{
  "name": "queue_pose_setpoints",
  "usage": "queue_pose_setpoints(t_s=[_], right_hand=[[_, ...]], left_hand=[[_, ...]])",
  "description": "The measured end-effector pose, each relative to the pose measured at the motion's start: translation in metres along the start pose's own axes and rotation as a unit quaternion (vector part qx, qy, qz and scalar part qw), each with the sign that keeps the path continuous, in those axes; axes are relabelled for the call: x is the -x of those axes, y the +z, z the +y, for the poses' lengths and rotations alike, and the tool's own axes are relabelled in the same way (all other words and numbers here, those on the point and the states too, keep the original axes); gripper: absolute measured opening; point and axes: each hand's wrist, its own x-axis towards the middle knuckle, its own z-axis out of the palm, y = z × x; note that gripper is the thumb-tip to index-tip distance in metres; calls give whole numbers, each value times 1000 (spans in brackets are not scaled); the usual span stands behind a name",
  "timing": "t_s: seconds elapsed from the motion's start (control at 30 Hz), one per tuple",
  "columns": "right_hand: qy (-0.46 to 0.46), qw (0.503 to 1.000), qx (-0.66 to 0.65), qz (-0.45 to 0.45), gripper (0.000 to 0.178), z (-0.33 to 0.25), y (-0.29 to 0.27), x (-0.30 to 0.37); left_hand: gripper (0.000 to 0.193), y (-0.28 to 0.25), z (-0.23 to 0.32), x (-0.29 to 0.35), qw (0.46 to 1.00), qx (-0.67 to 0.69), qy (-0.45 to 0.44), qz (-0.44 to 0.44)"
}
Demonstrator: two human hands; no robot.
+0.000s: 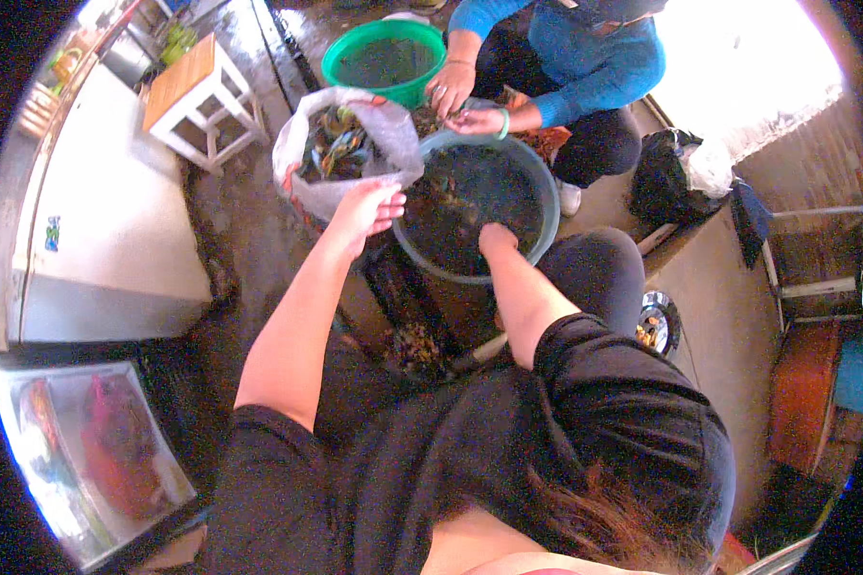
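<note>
My left hand [366, 213] is beside the near rim of a white plastic bag [393, 144], its fingers partly stretched out and nothing visible in them. Dark, bluish and orange shells that look like mussels [340, 149] fill part of the bag. Just right of it stands a grey-blue basin [551, 196] of murky, dark water. My right hand [497, 240] reaches down into that water; its fingers are hidden below the surface. At the basin's far edge another person's hands [460, 105] meet over something small I cannot make out.
A green basin [331, 67] of dark water stands beyond the bag. The other person, in blue sleeves [599, 81], crouches opposite. To the left are a white refrigerator [105, 220] and a wooden-topped stool [182, 81]. Black bags [666, 177] and a bowl of food [657, 326] lie right.
</note>
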Motion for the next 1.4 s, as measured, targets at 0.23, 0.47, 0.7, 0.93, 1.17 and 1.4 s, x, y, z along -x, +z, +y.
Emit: queue_pose_setpoints(t_s=[0.23, 0.47, 0.7, 0.93, 1.17, 1.4], right_hand=[[-169, 978, 121, -13, 40, -31, -79, 19], [-197, 976, 43, -85, 15, -14, -128, -17], [-403, 889, -95, 198, 24, -42, -158, 81], [-398, 869, -197, 217, 18, -63, -152, 121], [-400, 844, -304, 187, 18, -73, -168, 110], [-251, 836, -480, -86, 17, -68, -180, 90]], left_hand=[[31, 9, -10, -17, 999, -49, 5, 11], [32, 49, -52, -62, 959, -264, 73, -77], [45, 70, -53, -45, 995, -74, -47, -53], [21, 51, -42, -45, 978, 197, -26, -59], [30, 36, -23, -21, 975, 218, 22, -33], [44, 17, -20, -14, 989, 108, 55, -80]])
